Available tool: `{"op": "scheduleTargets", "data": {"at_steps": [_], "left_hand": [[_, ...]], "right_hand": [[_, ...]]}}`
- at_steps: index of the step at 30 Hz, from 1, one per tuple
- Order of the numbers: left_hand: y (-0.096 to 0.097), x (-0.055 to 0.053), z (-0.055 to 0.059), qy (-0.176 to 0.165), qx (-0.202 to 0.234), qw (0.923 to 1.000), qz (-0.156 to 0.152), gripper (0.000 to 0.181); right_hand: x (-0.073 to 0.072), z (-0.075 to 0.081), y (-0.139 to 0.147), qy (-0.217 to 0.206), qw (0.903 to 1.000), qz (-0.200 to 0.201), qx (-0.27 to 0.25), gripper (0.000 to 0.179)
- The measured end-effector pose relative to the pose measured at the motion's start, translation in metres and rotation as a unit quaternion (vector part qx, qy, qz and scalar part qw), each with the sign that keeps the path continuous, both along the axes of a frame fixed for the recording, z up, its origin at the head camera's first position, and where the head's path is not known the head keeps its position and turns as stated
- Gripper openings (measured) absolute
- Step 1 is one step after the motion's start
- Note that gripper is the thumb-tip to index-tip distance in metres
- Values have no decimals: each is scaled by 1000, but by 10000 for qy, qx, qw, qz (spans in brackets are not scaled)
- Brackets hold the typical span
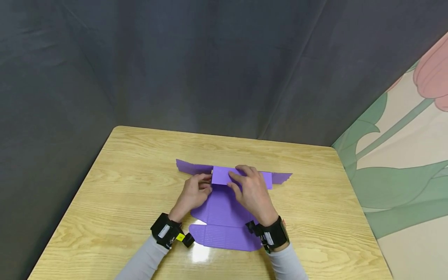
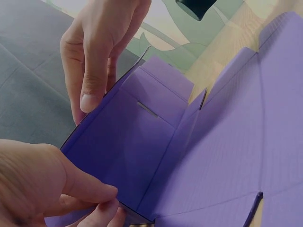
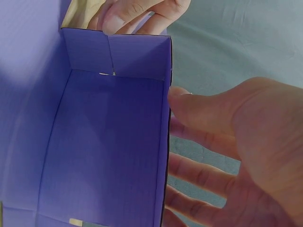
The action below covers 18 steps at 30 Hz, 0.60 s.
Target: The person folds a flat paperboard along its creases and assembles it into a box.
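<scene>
A partly folded purple cardboard box lies on the table, its far panel raised and its near part flat. At the left end, my left hand pinches a folded-in end flap between thumb and fingers. My right hand rests against the raised panel, its thumb at the upper edge and its fingers spread along the outer face in the right wrist view. Long purple flaps stick out to the left and right. A small slot shows along an inner crease in the left wrist view.
The wood-grain table extends around the box on all sides. A dark curtain hangs behind it, and a flower-patterned cloth is at the right. Both wrists wear black camera straps.
</scene>
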State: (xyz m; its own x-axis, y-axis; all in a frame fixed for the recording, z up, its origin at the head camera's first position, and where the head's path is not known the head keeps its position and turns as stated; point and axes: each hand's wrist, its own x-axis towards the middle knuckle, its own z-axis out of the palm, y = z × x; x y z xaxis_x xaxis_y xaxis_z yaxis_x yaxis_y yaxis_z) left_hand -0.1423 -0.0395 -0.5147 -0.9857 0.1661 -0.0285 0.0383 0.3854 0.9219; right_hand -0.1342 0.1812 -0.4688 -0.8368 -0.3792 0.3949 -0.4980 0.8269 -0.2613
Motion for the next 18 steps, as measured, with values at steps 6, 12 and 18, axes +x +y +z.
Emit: {"op": "scheduleTargets", "data": {"at_steps": [6,12,18], "left_hand": [[3,-2,-2,22,248,9997,56,42],[5,3,-2,340,-108,9994,0,40],[6,5,-1,414,-295,9987,6,36]], "right_hand": [[0,0,1,-10,10000,-24,4,31],[1,1,1,-78,10000,-27,9,32],[0,2,2,-178,9998,-43,-45,31]]}}
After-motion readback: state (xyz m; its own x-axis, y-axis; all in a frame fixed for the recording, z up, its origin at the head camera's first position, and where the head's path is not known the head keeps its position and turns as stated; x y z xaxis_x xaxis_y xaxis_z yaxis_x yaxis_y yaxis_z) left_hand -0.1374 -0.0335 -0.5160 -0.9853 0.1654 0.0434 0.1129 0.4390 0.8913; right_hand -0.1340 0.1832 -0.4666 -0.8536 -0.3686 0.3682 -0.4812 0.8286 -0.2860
